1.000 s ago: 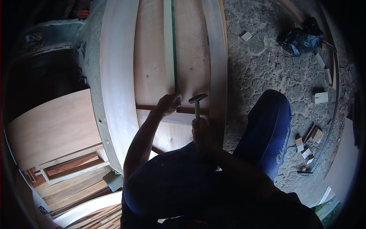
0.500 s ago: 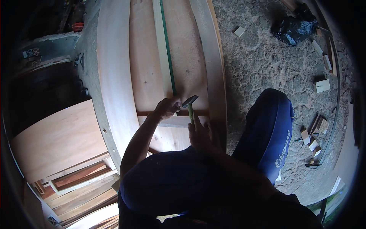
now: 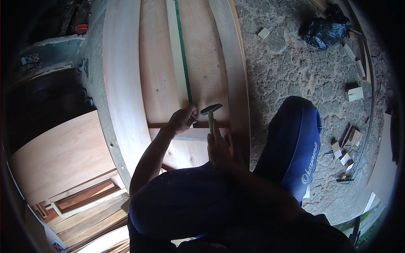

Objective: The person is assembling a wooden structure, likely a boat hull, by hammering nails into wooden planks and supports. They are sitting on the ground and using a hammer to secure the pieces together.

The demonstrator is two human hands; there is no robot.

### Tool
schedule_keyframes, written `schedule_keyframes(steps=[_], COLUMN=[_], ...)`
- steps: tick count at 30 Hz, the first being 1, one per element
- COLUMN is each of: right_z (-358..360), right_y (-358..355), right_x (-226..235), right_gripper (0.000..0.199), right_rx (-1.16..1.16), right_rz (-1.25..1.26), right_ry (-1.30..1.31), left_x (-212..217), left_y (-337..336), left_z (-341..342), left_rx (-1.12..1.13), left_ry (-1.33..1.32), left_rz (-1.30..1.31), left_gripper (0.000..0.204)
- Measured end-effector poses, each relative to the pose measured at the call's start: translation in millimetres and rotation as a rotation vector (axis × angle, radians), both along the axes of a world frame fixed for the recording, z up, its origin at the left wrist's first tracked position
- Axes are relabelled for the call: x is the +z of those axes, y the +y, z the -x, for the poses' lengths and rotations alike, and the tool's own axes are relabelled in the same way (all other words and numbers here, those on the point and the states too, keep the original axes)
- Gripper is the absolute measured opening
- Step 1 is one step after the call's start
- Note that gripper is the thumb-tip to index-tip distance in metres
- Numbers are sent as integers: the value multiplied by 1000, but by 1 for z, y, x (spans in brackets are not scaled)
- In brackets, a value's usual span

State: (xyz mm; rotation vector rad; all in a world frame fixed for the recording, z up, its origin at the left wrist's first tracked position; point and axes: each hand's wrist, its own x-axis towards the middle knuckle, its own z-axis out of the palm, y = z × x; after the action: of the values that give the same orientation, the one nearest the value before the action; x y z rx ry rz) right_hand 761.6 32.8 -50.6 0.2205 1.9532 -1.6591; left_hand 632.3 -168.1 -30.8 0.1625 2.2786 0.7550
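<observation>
A hammer [image 3: 211, 109] with a dark metal head and a yellow-green handle is gripped in my right hand [image 3: 220, 148]. Its head hovers over the wooden frame, just right of my left hand [image 3: 183, 119]. The fingers of that hand are pinched together at the near end of a pale wood strip [image 3: 175, 42] with a green edge. Whatever sits between those fingertips is too small and dark to make out. The strip lies lengthwise on a large wooden panel [image 3: 158, 67], bordered by side rails, and meets a pale crosspiece [image 3: 185, 135] near my hands.
My blue-trousered knee [image 3: 299, 122] rises right of the panel above rough concrete floor [image 3: 274, 67]. Wood offcuts [image 3: 355, 94] and a black plastic bag [image 3: 325, 31] lie farther right. To the left are a plywood sheet [image 3: 63, 147] and stacked boards [image 3: 90, 221].
The hammer head has shifted slightly away from my left hand, to the right, and has turned a little. My left hand stays at the strip's end.
</observation>
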Motion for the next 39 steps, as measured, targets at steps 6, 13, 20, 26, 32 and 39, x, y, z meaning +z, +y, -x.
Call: schedule_keyframes(steps=[6,13,20,26,32,39], right_z=[5,20,20,29,36,49], right_y=[3,6,9,11,21,30], right_x=[17,21,20,36,33,41], right_gripper=[61,62,62,60,62,60], right_rx=[44,120,2,-28,-3,132], right_rz=[-190,-38,1,-23,29,89], right_ry=[199,-56,-85,-25,-69,-167], left_x=[5,2,4,-3,1,1], left_y=[7,6,9,-4,0,-4], left_z=[1,2,3,-4,-1,-10], left_rx=[-87,-92,-94,-43,-40,48], left_ry=[52,56,0,-8,19,-43], left_rz=[45,44,44,36,34,21], left_gripper=[31,31,31,34,33,44])
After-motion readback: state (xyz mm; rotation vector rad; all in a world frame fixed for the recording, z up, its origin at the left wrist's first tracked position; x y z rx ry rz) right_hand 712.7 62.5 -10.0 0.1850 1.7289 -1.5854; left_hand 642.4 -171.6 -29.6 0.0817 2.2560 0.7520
